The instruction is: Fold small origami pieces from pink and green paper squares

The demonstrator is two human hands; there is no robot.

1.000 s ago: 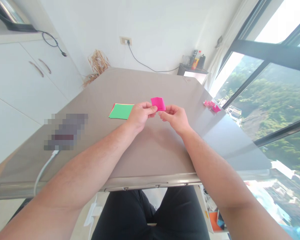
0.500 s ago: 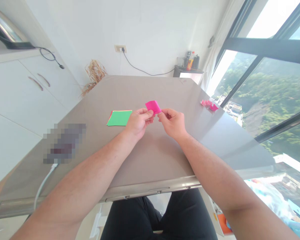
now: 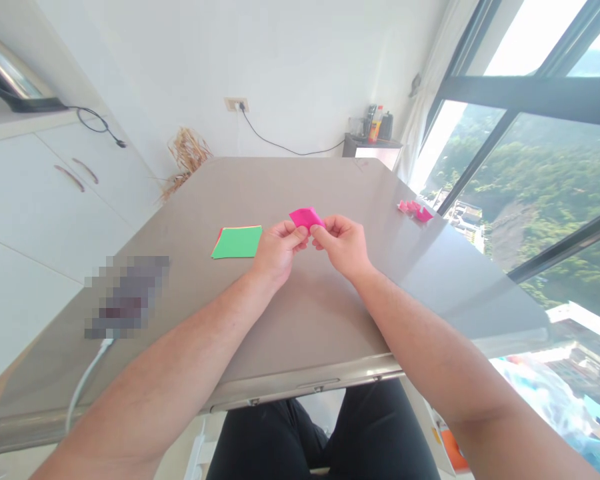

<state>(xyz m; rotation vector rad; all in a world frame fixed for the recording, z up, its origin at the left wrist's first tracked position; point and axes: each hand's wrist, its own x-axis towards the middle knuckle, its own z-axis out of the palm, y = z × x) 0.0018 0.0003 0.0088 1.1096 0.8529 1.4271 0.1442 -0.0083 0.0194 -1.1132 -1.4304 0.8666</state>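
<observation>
Between my two hands, above the middle of the table, is a small folded piece of bright pink paper (image 3: pixel 307 217). My left hand (image 3: pixel 279 247) pinches its lower left part with thumb and fingers. On the right side my right hand (image 3: pixel 344 241) grips the paper too, its thumb close beside the left thumb. The paper's lower edge is hidden behind the thumbs. Just left of my left hand lies a stack of coloured paper sheets (image 3: pixel 237 242), green on top with red and yellowish edges showing.
Several folded pink paper pieces (image 3: pixel 415 210) lie at the table's right edge by the window. A blurred-out dark object (image 3: pixel 130 297) with a white cable (image 3: pixel 87 373) rests at left on the grey table (image 3: pixel 300 320). Dried stalks (image 3: pixel 187 157) stand beyond the far left edge.
My right thumb has moved left onto the pink paper, closer to the left thumb. The paper tilts flatter now. The whole view has shifted slightly.
</observation>
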